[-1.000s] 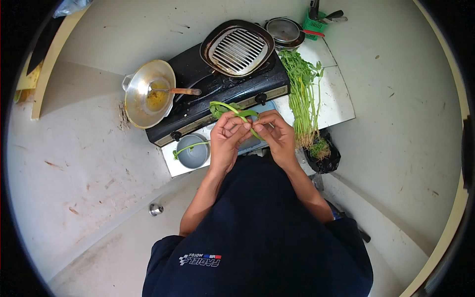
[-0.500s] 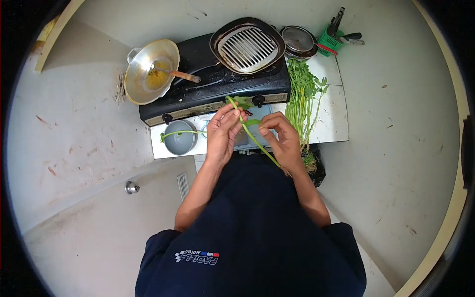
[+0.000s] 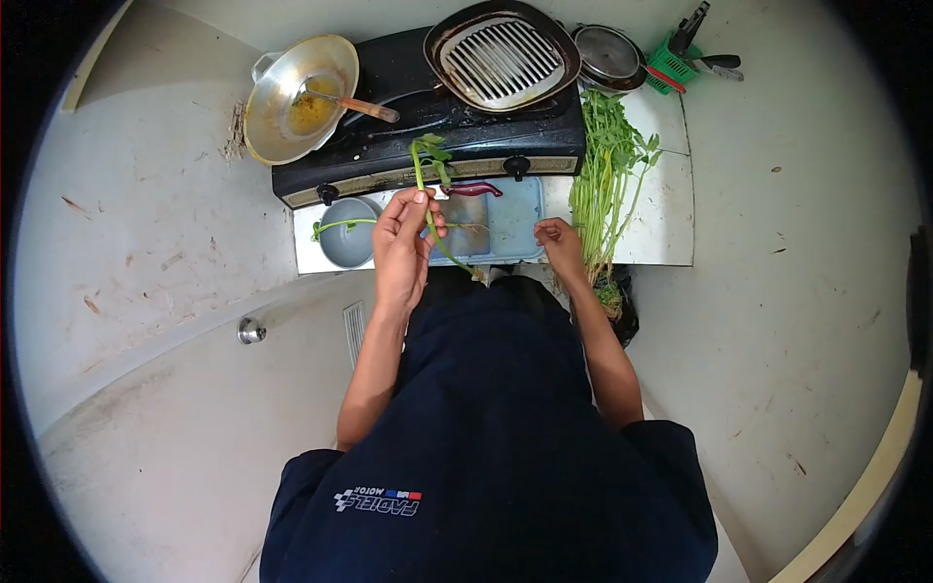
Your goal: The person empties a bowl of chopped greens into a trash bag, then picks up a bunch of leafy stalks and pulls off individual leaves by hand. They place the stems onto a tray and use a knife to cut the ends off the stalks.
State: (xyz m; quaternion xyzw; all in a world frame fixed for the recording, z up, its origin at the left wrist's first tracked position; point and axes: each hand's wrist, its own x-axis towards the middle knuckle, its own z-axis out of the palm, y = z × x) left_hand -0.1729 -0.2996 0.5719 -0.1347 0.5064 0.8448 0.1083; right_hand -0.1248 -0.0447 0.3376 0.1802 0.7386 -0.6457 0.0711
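Observation:
A green stem with leaves at its top (image 3: 421,170) is pinched in my left hand (image 3: 399,248); its lower end hangs toward my shirt. My right hand (image 3: 564,250) is beside the right edge of a blue tray (image 3: 520,219), fingers curled together; whether they hold anything is too small to tell. A dark red handled tool (image 3: 473,189) lies across the tray's upper part. To the left, a grey bowl (image 3: 348,248) has another green stem (image 3: 340,224) lying over it. The large bunch of leafy stems (image 3: 607,185) lies right of my right hand.
Behind the tray stands a black stove (image 3: 389,146), bearing a grill pan (image 3: 505,58) and a wok (image 3: 282,112) with a wooden-handled ladle. A lidded pan (image 3: 609,53) and a green basket of utensils (image 3: 671,66) are at the back right. A black bag (image 3: 628,316) hangs near the roots.
My right hand has moved away from the stem, to the right and down. My left hand still holds the stem, now more upright and farther left. The view has shifted, with the stove higher.

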